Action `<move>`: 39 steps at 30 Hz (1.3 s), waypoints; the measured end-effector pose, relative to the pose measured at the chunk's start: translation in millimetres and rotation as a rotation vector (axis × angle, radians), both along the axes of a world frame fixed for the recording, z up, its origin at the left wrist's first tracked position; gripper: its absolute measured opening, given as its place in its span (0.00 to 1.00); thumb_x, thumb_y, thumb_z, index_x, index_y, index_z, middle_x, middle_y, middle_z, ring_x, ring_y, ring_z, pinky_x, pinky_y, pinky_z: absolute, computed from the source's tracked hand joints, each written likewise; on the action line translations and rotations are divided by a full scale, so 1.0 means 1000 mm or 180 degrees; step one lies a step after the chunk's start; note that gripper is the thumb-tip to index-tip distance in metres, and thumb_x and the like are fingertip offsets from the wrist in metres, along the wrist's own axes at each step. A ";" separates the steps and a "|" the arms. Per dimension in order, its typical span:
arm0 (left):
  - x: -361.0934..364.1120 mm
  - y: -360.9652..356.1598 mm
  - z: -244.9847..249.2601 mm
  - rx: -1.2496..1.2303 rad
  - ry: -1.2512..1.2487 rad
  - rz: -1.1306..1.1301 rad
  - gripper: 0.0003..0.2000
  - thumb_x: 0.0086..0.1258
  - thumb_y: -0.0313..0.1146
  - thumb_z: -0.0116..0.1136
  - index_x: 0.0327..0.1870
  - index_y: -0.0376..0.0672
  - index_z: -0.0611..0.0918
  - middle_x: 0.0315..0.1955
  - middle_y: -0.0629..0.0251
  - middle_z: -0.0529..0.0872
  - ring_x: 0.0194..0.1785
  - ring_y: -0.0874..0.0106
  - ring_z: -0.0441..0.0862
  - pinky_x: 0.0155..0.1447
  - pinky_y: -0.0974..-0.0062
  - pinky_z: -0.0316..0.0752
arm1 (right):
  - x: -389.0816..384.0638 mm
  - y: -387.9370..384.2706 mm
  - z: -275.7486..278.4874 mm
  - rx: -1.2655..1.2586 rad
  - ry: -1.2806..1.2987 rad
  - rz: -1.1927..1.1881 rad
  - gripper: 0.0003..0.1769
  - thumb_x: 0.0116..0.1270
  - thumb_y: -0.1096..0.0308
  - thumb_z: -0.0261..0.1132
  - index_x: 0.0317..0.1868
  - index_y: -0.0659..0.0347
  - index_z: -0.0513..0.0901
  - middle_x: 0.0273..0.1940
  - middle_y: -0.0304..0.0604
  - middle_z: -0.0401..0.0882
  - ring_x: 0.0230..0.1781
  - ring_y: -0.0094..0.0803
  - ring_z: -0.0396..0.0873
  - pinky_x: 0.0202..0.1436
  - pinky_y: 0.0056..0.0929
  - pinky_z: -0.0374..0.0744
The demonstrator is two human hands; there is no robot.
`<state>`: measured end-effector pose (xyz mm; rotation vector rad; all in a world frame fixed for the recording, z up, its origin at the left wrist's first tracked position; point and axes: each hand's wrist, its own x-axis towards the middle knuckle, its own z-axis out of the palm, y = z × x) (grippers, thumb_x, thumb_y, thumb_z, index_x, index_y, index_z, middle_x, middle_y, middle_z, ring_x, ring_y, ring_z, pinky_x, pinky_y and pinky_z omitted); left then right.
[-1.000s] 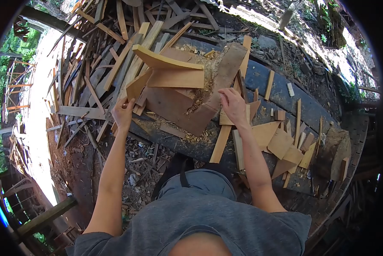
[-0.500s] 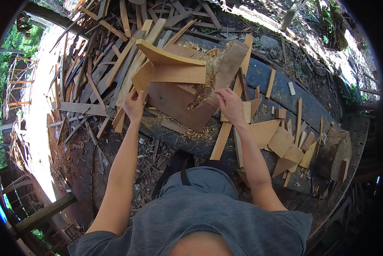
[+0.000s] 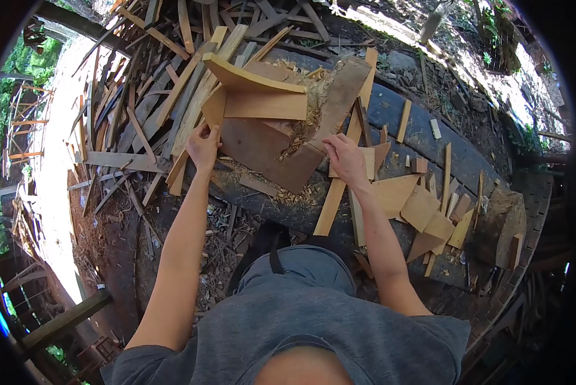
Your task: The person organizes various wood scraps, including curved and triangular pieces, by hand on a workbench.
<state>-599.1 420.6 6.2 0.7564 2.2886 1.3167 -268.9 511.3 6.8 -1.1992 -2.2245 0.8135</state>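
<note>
A joined wooden piece (image 3: 265, 104) with a curved top board stands on a brown board (image 3: 256, 149). My left hand (image 3: 203, 147) is closed on the lower end of its left board, thumb and fingers pinching it. My right hand (image 3: 346, 156) is closed near the right edge of the brown board, its fingertips together by the edge of a rough brown block (image 3: 344, 93). Whatever those fingertips hold, if anything, is too small to make out. Wood chips (image 3: 288, 196) lie around the boards.
Cut wood pieces (image 3: 421, 208) and thin strips lie to the right on the dark work surface (image 3: 423, 138). A long light strip (image 3: 331, 205) runs beneath my right hand. A large pile of scrap strips (image 3: 134, 122) is at the left. A log block (image 3: 503, 224) stands far right.
The whole view has shifted slightly. Both hands keep nearly the same positions on and beside the wood, and no grasp has visibly changed.
</note>
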 end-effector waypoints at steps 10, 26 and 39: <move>0.000 0.009 0.003 0.0031 0.0193 -0.0236 0.10 0.61 0.29 0.64 0.39 0.33 0.84 0.24 0.63 0.84 0.19 0.77 0.78 0.24 0.81 0.72 | -0.005 0.000 -0.001 0.0139 -0.0137 0.0186 0.07 0.67 0.69 0.58 0.42 0.59 0.80 0.37 0.45 0.78 0.40 0.45 0.78 0.42 0.39 0.76; -0.005 0.016 -0.001 0.0025 0.0633 -0.0433 0.11 0.60 0.31 0.65 0.38 0.33 0.83 0.25 0.63 0.83 0.22 0.76 0.79 0.27 0.78 0.72 | -0.008 -0.004 -0.004 0.0139 -0.0135 0.0254 0.07 0.66 0.69 0.59 0.41 0.59 0.81 0.36 0.45 0.77 0.41 0.45 0.77 0.44 0.39 0.75; 0.005 -0.003 0.002 0.0140 0.0110 -0.0424 0.10 0.64 0.30 0.62 0.40 0.31 0.83 0.23 0.65 0.82 0.22 0.78 0.79 0.24 0.80 0.74 | -0.008 -0.004 -0.007 0.0132 -0.0210 0.0133 0.06 0.63 0.70 0.60 0.39 0.56 0.82 0.36 0.41 0.78 0.41 0.41 0.77 0.45 0.37 0.77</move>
